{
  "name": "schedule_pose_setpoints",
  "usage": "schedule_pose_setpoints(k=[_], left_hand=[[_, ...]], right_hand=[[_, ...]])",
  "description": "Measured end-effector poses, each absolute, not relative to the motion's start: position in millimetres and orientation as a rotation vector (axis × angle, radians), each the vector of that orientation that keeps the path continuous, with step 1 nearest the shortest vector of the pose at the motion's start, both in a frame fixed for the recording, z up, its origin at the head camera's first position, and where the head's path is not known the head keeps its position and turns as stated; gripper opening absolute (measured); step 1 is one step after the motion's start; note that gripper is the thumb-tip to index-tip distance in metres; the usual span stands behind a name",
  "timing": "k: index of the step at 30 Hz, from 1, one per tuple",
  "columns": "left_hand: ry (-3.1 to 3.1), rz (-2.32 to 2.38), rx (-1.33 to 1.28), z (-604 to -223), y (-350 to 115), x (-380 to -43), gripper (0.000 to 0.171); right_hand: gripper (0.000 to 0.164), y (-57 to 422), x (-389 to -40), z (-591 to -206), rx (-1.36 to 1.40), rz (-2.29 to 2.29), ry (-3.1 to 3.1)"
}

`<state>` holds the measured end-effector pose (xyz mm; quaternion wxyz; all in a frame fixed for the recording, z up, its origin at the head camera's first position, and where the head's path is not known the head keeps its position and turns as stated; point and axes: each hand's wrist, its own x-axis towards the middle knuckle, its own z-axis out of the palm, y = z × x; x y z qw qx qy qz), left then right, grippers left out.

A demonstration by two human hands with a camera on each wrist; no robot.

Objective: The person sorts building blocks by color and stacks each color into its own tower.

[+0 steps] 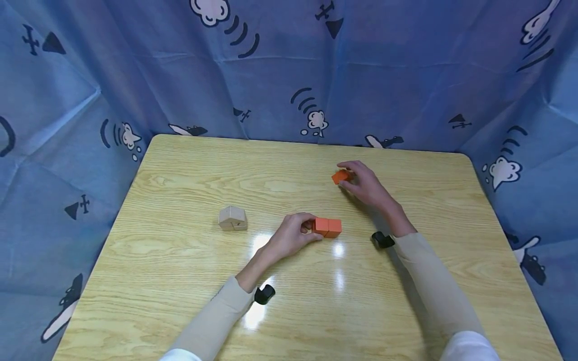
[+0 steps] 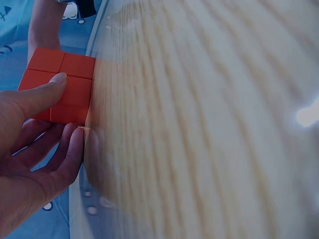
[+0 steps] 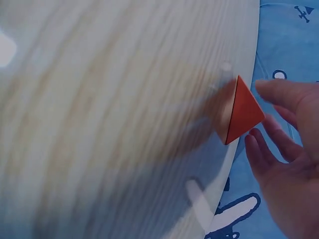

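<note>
Slightly right of the table's middle, my left hand (image 1: 293, 233) holds an orange block (image 1: 327, 227) made of cube-like parts. In the left wrist view the thumb lies across the front of this orange block (image 2: 72, 97), whose face shows seam lines; the other fingers curl below and behind it. Farther back and to the right, my right hand (image 1: 365, 185) is spread around a small orange triangular block (image 1: 341, 176). The right wrist view shows that triangular block (image 3: 244, 113) standing on the table, with gaps between it and the spread fingers (image 3: 281, 92).
A pale wooden block (image 1: 233, 218) with a peaked top stands left of my left hand. The wood-grain table (image 1: 180, 281) reflects bright light near its front. Blue patterned cloth (image 1: 280, 65) hangs behind it and at both sides. Each sleeve bears a black wrist device (image 1: 264, 294).
</note>
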<state>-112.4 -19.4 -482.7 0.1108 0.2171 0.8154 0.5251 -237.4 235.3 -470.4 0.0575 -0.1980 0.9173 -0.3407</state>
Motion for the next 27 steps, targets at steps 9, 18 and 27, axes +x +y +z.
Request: schedule_pose_setpoints(k=[9, 18, 27], left_hand=[[2.39, 1.546, 0.642, -484, -18, -113, 0.033], [2.38, 1.55, 0.642, -484, -18, -112, 0.032], [2.39, 1.543, 0.649, -483, -20, -112, 0.032]], right_hand=[[0.048, 237, -241, -471, -0.574, -0.933, 2.773], [0.04, 242, -237, -470, -0.557, -0.98, 2.768], [0.039, 243, -220, -460, -0.537, -1.126, 2.72]])
